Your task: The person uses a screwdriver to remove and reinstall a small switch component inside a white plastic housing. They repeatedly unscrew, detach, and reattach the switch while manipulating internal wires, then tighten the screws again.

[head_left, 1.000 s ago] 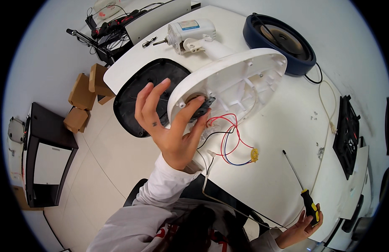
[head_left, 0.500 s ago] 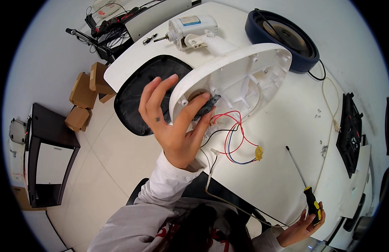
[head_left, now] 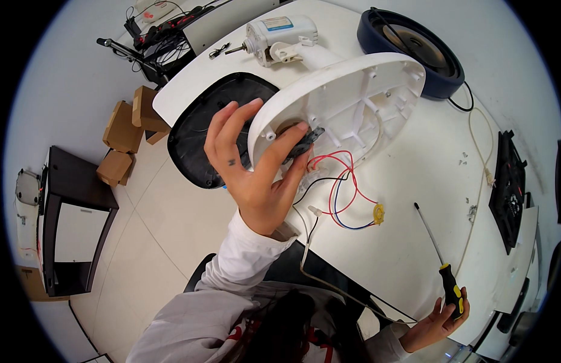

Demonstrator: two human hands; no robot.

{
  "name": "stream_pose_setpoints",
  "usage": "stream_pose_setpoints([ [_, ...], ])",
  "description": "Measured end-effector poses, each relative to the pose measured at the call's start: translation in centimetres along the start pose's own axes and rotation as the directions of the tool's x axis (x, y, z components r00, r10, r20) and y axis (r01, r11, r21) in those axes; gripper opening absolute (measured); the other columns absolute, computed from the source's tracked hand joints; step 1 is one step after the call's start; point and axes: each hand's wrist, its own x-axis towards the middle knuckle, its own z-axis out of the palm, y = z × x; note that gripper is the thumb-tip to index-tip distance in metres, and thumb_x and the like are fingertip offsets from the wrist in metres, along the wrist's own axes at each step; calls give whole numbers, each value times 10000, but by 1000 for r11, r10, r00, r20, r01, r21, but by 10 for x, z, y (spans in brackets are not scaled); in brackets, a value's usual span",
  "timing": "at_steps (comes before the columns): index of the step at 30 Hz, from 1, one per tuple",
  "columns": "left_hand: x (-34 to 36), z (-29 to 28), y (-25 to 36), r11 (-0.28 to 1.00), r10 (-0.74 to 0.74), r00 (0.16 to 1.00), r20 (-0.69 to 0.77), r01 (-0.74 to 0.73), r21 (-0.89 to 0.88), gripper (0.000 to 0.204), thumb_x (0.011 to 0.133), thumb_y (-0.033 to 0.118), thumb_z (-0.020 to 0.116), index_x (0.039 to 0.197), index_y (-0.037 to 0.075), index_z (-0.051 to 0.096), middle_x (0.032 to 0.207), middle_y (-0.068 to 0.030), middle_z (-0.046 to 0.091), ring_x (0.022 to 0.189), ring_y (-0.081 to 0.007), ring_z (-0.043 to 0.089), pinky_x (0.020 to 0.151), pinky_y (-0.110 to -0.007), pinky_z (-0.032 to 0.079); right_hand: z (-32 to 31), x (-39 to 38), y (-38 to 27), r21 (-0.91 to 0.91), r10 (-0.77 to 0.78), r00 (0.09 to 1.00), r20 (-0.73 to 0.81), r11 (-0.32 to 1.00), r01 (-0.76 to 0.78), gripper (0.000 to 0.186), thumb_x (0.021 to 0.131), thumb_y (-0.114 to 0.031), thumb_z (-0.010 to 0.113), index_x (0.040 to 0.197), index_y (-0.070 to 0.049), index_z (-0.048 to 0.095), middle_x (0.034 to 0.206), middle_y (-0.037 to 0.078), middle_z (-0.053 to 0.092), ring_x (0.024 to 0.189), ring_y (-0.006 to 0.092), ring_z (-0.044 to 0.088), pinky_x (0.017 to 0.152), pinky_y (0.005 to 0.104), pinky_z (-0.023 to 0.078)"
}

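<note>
My left hand pinches a small dark grey part between thumb and index finger, the other fingers raised. It is in front of the open underside of a white oval plastic base, which is tilted up on the table. A white motor with a metal shaft lies behind, joined to the base by a white neck. Red, blue and black wires hang below the base, leading to a yellow round part. At the lower right, my right hand is closed around the handle of a black and yellow screwdriver, its tip pointing away.
A black plastic cover lies beside the base, overhanging the table's left edge. A round dark blue appliance stands at the back right. Several small screws and a pale cord lie on the white table. Cardboard boxes are on the floor.
The view has shifted slightly, moving the whole scene a little up and right. My left hand still pinches the dark part, and my right hand keeps the screwdriver.
</note>
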Motion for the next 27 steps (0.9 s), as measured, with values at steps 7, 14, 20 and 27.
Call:
stream_pose_setpoints([
  [7,-1,1,2,999,-37,999,-26,36,-35,466,526,110,796,969,178,667,1198,-85,469,1148,-339,368,916,-422,328,-1,-1,4,-36,8,1000,-7,999,-8,295,894,-240,539,1141,-104,453,1214,114,517,1084,195,536,726,208,500],
  [14,-2,-1,2,999,-28,1000,-12,27,-22,464,547,142,799,988,166,659,1201,-86,462,1148,-338,365,914,-423,325,0,-2,3,-56,1,1000,-21,998,-3,301,886,-234,554,1137,-97,461,1205,117,527,1059,203,554,699,205,499],
  [20,-3,-7,0,1000,28,1000,3,-28,-7,499,547,152,820,1009,132,634,1215,-114,433,1161,-337,387,948,-428,325,-4,0,-9,-291,2,993,118,956,33,362,865,-167,565,1197,-72,453,1125,108,571,851,168,595,657,198,441],
  [27,-13,-12,-9,977,41,991,-125,-65,-201,613,578,149,786,1143,125,550,1250,-148,387,1126,-337,405,926,-436,343,-14,6,-30,-551,147,882,448,822,143,440,832,-17,525,1261,-55,431,922,70,536,732,139,506,632,226,391],
])
